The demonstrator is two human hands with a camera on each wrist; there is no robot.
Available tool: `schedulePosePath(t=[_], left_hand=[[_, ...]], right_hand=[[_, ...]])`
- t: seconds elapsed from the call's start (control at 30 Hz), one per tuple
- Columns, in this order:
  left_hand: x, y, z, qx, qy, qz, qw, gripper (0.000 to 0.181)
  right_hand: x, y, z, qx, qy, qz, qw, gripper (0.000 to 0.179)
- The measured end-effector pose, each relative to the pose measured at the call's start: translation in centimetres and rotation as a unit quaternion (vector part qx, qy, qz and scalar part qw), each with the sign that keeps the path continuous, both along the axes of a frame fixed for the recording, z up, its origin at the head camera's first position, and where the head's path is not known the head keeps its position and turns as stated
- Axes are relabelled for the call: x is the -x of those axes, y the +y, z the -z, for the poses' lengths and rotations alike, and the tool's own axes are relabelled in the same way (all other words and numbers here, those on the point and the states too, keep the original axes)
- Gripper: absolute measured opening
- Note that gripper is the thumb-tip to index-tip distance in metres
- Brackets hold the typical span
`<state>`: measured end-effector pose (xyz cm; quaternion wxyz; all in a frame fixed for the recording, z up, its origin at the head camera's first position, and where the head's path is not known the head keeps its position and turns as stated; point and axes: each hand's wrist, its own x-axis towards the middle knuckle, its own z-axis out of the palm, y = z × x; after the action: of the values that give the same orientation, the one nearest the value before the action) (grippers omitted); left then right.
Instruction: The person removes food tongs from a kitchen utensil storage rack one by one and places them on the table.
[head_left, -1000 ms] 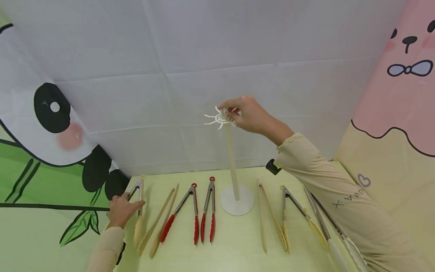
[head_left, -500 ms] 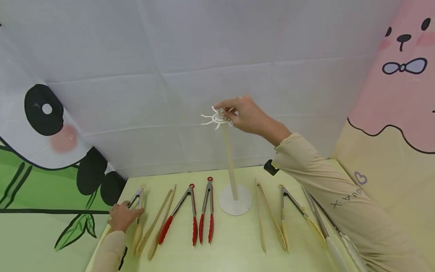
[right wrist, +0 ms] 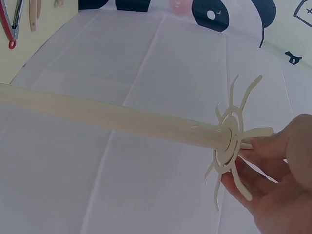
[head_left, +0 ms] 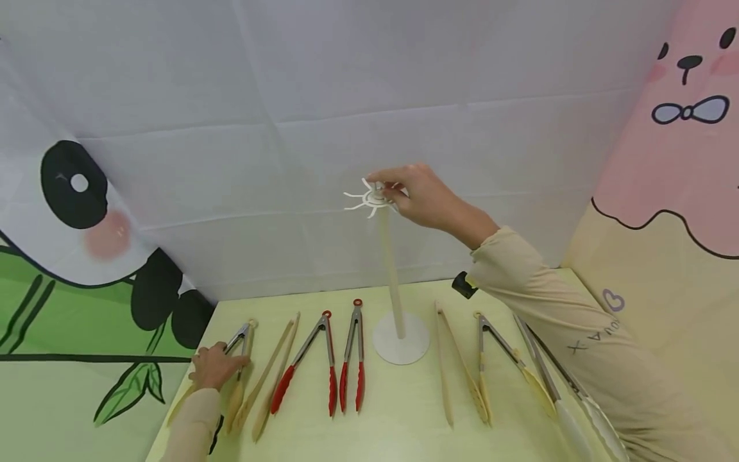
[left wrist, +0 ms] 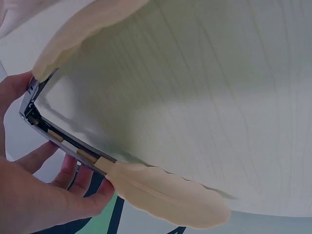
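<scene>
My left hand (head_left: 216,367) grips a pair of tongs (left wrist: 165,195) with steel arms and cream scalloped tips, at the left side of the table. In the left wrist view the thumb lies on one arm and the fingers lie along the other; the tongs are spread wide. My right hand (head_left: 421,196) pinches the top of a cream rack, at the centre of its ring of curved hooks (right wrist: 229,141). That ring crowns an upright pole (head_left: 389,276) on a round white base (head_left: 401,343). Nothing hangs on the hooks that show.
On the pale yellow table (head_left: 416,410) lie wooden tongs (head_left: 268,385), two red-tipped tongs (head_left: 331,366), more wooden tongs (head_left: 447,366), cream-tipped tongs (head_left: 514,359) and long white-tipped tongs (head_left: 554,385) under the right sleeve. Behind rises a white cloth wall (head_left: 277,173).
My left hand and its tongs have shifted slightly toward me and to the right. My right hand stays at the rack's top. The head view has swung a little.
</scene>
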<state>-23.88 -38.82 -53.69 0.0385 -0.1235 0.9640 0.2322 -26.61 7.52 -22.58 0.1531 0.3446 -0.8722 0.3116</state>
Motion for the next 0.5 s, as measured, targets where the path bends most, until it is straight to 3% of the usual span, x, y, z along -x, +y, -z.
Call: schedulePosePath(t=[0.3, 0.5], left_hand=[[-0.5, -0.5, 0.3, 0.011, -0.010, -0.010, 0.9998, 0.075], [-0.4, -0.5, -0.8, 0.004, -0.027, -0.003, 0.9996, 0.077]], right_hand=[[0.1, -0.3, 0.1, -0.004, 0.023, -0.015, 0.9996, 0.033], [0.3, -0.3, 0.0, 0.002, 0.001, -0.009, 1.0000, 0.036]])
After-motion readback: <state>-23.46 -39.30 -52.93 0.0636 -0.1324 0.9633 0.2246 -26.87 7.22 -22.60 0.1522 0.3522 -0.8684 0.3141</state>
